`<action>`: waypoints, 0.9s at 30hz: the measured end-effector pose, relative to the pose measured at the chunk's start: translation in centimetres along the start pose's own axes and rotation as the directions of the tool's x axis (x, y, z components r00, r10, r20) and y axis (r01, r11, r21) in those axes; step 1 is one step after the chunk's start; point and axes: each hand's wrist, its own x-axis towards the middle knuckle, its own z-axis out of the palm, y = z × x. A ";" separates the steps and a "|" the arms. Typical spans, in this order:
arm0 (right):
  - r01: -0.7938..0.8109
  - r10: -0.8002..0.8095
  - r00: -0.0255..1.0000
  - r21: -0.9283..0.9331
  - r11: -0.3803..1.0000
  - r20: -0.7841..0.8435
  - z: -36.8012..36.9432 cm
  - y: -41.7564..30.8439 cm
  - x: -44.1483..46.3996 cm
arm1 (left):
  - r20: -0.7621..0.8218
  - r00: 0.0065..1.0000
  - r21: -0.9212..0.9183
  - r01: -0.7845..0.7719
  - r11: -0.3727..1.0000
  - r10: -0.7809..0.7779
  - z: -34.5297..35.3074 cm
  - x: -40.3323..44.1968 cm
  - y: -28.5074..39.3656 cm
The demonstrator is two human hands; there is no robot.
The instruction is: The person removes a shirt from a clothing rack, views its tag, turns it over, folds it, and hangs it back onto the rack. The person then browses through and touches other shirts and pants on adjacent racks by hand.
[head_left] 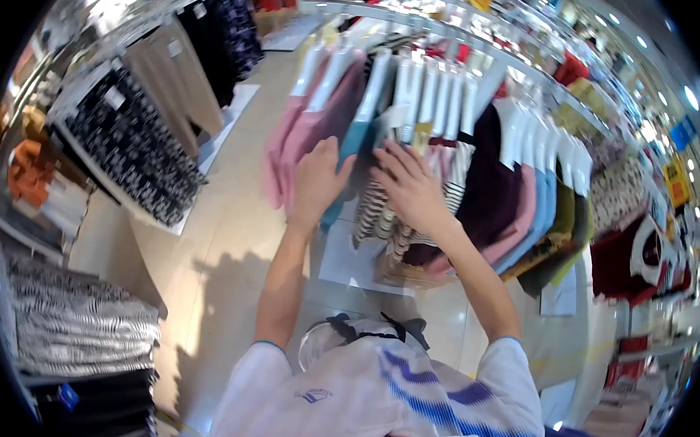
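the parting of tops looked partway done: the left hand [319, 179] was at the teal top [357, 136], its grip impossible to tell, the right hand [409, 184] lay fingers spread on the striped tops [371, 208], and the dark top [491, 174] beyond hung untouched on the rack [353, 10].

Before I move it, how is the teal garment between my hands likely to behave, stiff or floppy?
Probably floppy: the teal garment drapes downward from its white hanger. Pushed sideways, it may swing and brush the striped clothes, which hang close beside it.
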 end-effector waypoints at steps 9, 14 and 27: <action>-0.058 0.059 0.996 0.018 0.998 -0.064 0.6 0.1 -0.8 | 0.150 0.989 -0.520 0.083 0.850 -0.005 3.5 0.7 0.6; -0.078 0.081 0.996 0.110 0.991 -0.025 -0.4 0.2 -0.1 | 0.039 0.993 -0.613 0.114 0.782 -0.114 5.3 -0.6 0.9; -0.115 0.115 0.993 0.000 0.993 0.037 -0.3 -0.8 2.0 | -0.151 0.986 -0.632 -0.040 0.774 -0.072 9.4 -6.5 3.1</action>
